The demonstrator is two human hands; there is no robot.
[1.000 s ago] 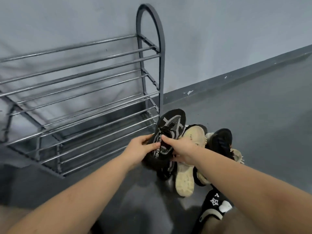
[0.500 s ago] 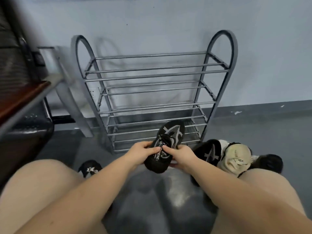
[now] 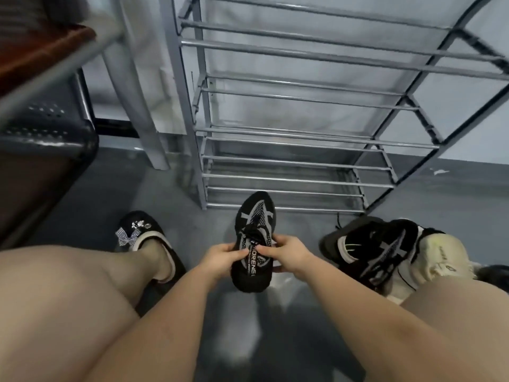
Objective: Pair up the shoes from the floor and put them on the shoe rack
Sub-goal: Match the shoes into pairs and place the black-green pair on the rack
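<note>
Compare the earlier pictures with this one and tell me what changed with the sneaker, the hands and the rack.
The black sneaker was lifted off the shoe pile and carried left, until it is held in front of the shoe rack, toe pointing at it. The view swung left and down with it. Unchanged: the left hand and right hand grip the sneaker from either side; the rack holds no shoes.

both forearms are reaching forward from the near edge and converging toward the middle. the left hand (image 3: 221, 256) is curling its fingers and thumb around the left side of the black sneaker (image 3: 254, 241); the right hand (image 3: 289, 255) is gripping the right side, thumbs lying on top and nearly meeting. bare knees are showing at either side.
</note>
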